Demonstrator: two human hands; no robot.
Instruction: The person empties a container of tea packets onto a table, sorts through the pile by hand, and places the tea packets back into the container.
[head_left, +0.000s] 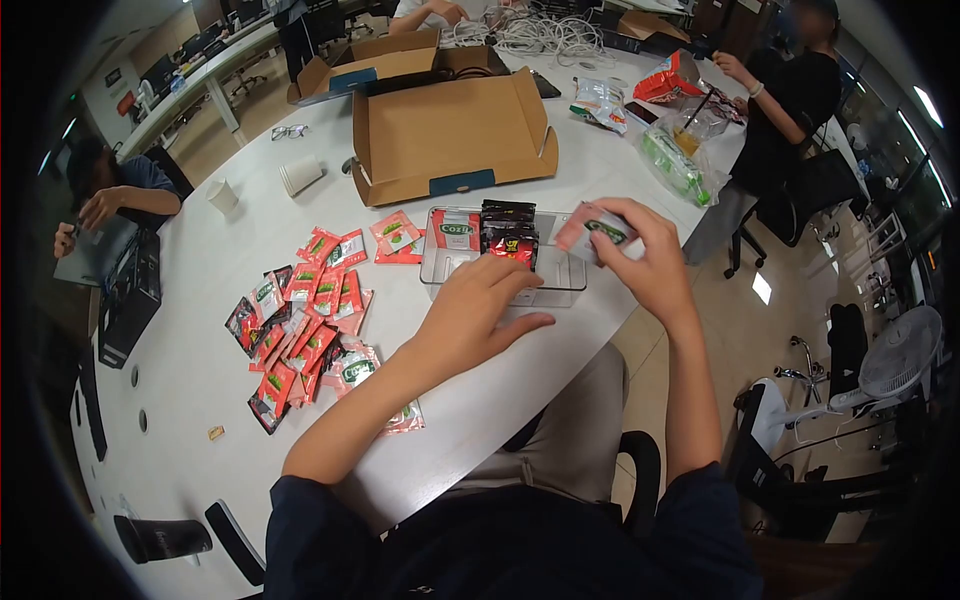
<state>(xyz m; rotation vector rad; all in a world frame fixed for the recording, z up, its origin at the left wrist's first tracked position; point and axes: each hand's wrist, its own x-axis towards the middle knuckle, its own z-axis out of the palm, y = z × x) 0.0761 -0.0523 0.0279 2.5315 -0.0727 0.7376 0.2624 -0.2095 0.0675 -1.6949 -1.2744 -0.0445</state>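
Between the thumb and fingers of my right hand (648,255) is a pink and white Cozy sachet (574,230), held just above the right end of a clear plastic box (568,297). My left hand (470,312) lies over the front of that box, fingers stretched out and thumb apart, its fingertips by the black sachets. Inside the box, black sachets (508,225) stand in a row at the middle, and a pink Cozy sachet (456,230) stands in the left part. A loose pile of pink and black sachets (312,295) spreads on the table left of the box.
An open cardboard box (440,140) lies behind the clear box. Paper cups (301,177) and glasses (290,131) sit to its left. Snack bags (600,103) and a drink in a plastic bag (690,140) are at right. Other people stand or sit around the table.
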